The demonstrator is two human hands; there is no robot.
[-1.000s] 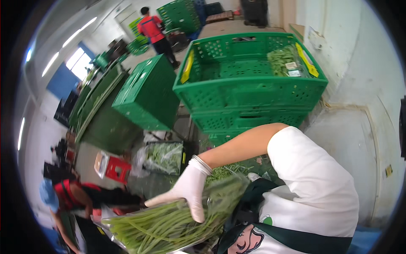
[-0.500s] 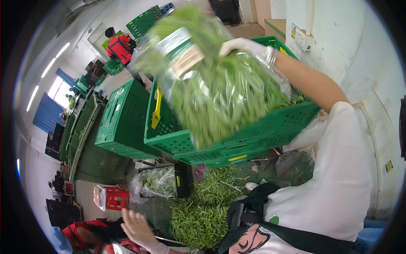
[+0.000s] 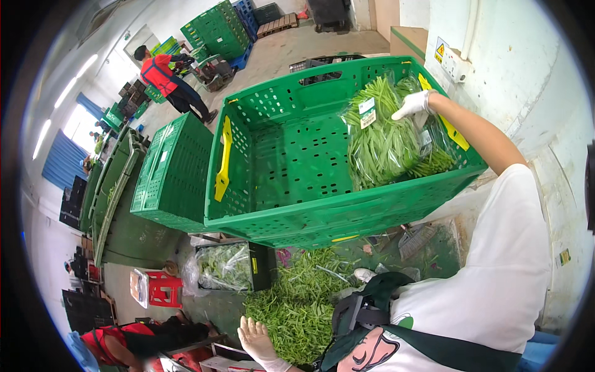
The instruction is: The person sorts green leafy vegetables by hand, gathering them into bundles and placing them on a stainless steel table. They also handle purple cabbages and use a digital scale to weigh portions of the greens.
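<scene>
My right hand (image 3: 414, 105), in a white glove, reaches into the right end of a large green crate (image 3: 338, 214). Its fingers close over the upper part of a clear bag of green stem vegetables (image 3: 385, 146) with a white label (image 3: 367, 113). That bag rests inside the crate, against more bagged greens (image 3: 434, 158) at the right wall. My left hand (image 3: 257, 340), also gloved, is low in the view with fingers spread and nothing in it. Below it and to its right, loose green trimmings (image 3: 294, 304) are heaped on the floor.
Stacked green crates (image 3: 167, 170) stand left of the open crate. A black crate of bagged greens (image 3: 226, 266) and a red stool (image 3: 165, 289) are beyond my left hand. A person in red sits at lower left; another person (image 3: 162, 77) stands farther back. A wall (image 3: 527, 74) borders the right.
My right hand has brought the bag of greens down from high in front of me into the crate's right end. My left hand has moved right and slightly down, still open.
</scene>
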